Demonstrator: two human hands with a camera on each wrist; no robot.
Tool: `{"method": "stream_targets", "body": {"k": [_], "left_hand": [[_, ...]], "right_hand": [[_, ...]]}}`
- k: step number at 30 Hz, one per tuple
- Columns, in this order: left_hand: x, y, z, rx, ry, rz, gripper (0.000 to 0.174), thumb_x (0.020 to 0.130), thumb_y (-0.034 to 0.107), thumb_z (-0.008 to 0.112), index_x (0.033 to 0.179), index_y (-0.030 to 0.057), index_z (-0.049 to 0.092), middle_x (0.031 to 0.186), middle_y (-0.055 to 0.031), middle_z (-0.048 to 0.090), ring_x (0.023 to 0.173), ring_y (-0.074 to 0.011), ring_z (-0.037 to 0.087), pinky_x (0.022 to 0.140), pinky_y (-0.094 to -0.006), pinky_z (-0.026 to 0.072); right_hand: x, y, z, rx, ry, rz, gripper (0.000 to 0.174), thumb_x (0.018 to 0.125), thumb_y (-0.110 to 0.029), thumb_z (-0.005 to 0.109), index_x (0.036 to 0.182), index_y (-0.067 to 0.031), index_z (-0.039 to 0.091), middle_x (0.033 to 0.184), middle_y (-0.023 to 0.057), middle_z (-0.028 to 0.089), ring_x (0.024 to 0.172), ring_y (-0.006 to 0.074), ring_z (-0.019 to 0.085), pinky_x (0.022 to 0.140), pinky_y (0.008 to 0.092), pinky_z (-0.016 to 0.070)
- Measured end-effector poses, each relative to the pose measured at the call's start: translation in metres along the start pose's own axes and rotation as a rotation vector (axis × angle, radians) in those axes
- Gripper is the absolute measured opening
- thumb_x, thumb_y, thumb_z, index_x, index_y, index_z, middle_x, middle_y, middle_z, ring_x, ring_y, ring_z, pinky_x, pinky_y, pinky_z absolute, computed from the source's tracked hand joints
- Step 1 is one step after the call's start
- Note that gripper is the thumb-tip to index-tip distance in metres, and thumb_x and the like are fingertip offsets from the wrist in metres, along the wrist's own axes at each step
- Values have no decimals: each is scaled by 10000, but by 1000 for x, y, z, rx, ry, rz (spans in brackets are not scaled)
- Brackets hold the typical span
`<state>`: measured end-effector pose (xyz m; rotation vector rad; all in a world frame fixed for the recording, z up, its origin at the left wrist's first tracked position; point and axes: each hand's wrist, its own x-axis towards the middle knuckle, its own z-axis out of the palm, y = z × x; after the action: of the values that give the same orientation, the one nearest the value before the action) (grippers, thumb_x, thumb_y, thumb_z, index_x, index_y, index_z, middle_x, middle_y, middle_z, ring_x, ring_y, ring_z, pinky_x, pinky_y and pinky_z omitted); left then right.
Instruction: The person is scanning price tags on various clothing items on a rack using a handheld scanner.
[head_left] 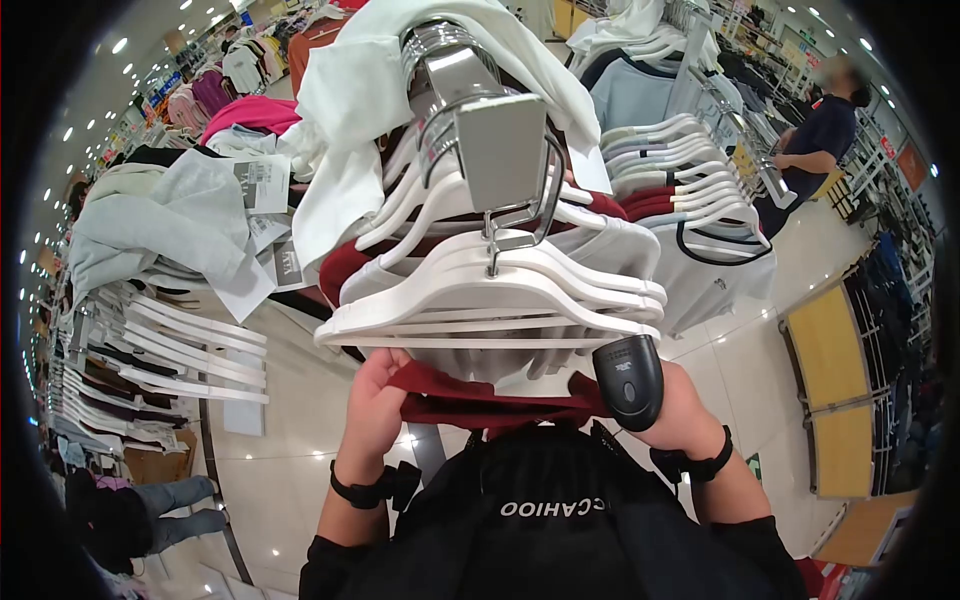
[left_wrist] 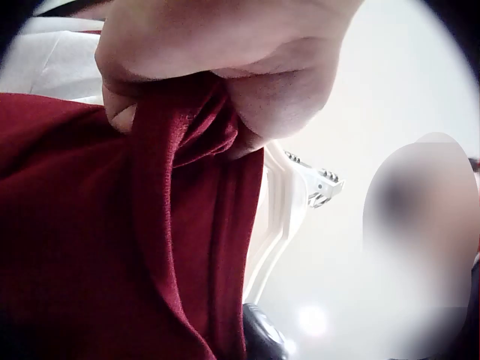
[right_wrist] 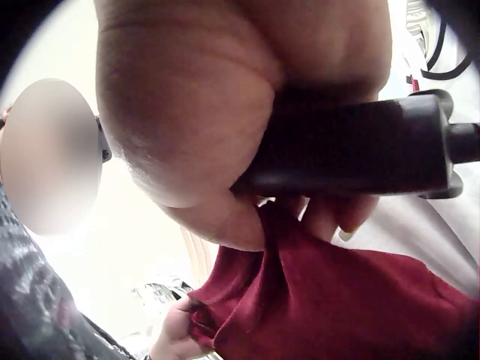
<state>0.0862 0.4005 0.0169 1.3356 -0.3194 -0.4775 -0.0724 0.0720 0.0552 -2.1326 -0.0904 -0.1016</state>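
Between my two hands a dark red knit garment (head_left: 490,408) is stretched in front of my chest. My left hand (head_left: 374,408) grips its left end; in the left wrist view the cloth (left_wrist: 75,232) bunches up under the curled fingers. At the other end my right hand (head_left: 683,408) pinches the cloth (right_wrist: 360,300) between thumb and fingers. That same hand also holds a black handheld barcode scanner (head_left: 630,382), its dark handle (right_wrist: 352,146) running through the grip. White hangers (head_left: 480,290) hang just beyond the garment.
A metal display rail (head_left: 500,150) carries the hangers, with white tops (head_left: 350,90) draped over it. More hung clothes stand on the right rack (head_left: 690,185) and left rack (head_left: 170,350). A person (head_left: 825,140) stands at the right; another (head_left: 130,510) is at lower left.
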Motion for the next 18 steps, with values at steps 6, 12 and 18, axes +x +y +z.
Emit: {"method": "stream_targets", "body": {"k": [6, 12, 18], "left_hand": [[-8, 1, -4, -41, 11, -93, 55, 920, -10, 514, 935, 43, 513, 878, -23, 616, 763, -72, 554, 686, -205, 438], [-8, -1, -1, 63, -76, -183, 141, 910, -13, 522, 1044, 23, 501, 895, -47, 621, 786, -92, 580, 670, -227, 462], [-9, -10, -5, 138, -65, -206, 139, 948, 30, 541, 1075, 18, 486, 925, -98, 669, 740, -135, 645, 637, -249, 511]], "right_hand": [[-9, -20, -30, 112, 0, 5, 405, 714, 30, 698, 1108, 15, 605, 1008, 107, 663, 907, 187, 638, 831, 317, 493], [18, -25, -48, -31, 211, -280, 598, 700, -104, 752, 1244, 27, 542, 1286, 167, 555, 1166, 259, 549, 1021, 350, 405], [33, -21, -39, -321, 271, -373, 538, 657, -191, 790, 1157, -64, 637, 1359, 126, 538, 1235, 359, 489, 1056, 449, 356]]}}
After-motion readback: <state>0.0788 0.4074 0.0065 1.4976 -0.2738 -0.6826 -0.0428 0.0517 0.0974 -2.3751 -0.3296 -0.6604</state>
